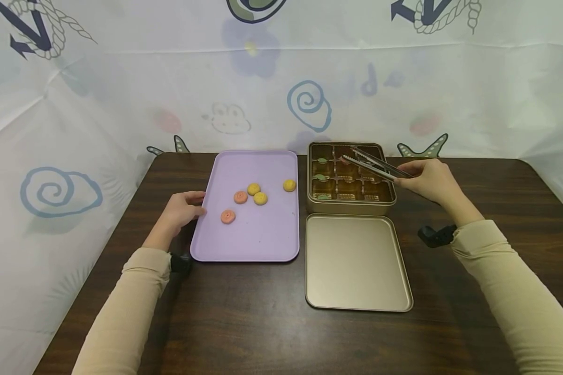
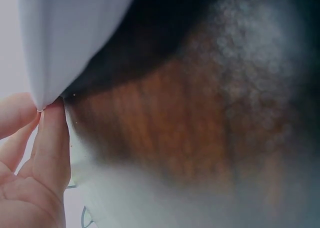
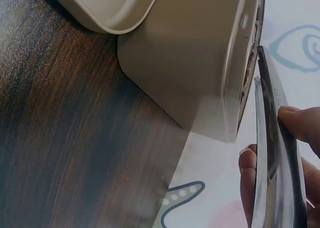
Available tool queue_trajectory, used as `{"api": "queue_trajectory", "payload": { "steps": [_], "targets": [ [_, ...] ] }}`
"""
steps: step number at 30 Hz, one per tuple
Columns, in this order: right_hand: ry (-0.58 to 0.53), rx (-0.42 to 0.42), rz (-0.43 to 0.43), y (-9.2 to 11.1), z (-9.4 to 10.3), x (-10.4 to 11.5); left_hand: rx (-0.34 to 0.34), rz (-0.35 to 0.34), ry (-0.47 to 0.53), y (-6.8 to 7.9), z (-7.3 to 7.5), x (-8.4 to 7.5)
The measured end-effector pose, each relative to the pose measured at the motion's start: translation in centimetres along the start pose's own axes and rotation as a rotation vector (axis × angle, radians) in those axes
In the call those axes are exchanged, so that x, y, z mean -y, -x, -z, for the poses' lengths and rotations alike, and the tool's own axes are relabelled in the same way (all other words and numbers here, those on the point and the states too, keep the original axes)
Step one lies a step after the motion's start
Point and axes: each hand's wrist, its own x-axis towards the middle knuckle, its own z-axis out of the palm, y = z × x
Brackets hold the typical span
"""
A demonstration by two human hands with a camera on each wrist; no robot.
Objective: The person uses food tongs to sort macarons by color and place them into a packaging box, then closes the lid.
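Note:
My left hand [image 1: 179, 212] pinches the left rim of a purple tray [image 1: 258, 242] between thumb and fingers; the left wrist view shows the fingertips [image 2: 50, 123] on its edge. On the tray lie two pink cookies [image 1: 228, 216] and three yellow cookies [image 1: 260, 198]. My right hand [image 1: 429, 179] holds metal tongs [image 1: 372, 166] over a gold tin [image 1: 352, 208] with a divided insert. The tongs' tips are slightly apart, above the back middle compartment, near a pink cookie [image 1: 344, 160]. Green pieces [image 1: 320, 177] sit in the left column of compartments.
A gold lid [image 1: 356, 263] lies on the dark wooden table [image 1: 244, 317], just in front of the tin. The tray stands close to the tin's left side. Behind the table's back edge hangs a white patterned cloth [image 1: 192, 88].

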Motion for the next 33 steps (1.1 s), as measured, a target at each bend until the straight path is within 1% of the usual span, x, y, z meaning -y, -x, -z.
{"api": "queue_trajectory", "payload": {
  "steps": [5,10,18,22,28,33],
  "targets": [
    [-0.017,-0.012,0.012,0.0,-0.2,0.1,0.001,-0.001,0.004,0.0,0.0,0.1],
    [-0.046,-0.020,0.030,0.1,-0.4,1.0,0.002,0.001,0.002,0.2,0.1,0.1],
    [-0.074,0.004,0.067,0.8,-0.6,3.7,0.002,0.000,0.004,0.1,0.1,0.1],
    [-0.070,0.008,0.103,1.0,-0.9,5.3,-0.001,0.000,0.004,0.0,0.0,0.1],
    [-0.082,0.029,0.158,1.0,-1.8,7.7,-0.003,0.001,0.008,0.0,0.0,0.1],
    [-0.100,0.057,0.213,0.7,-3.1,9.8,-0.005,0.002,0.009,-0.1,0.0,0.2]
  ]
}}
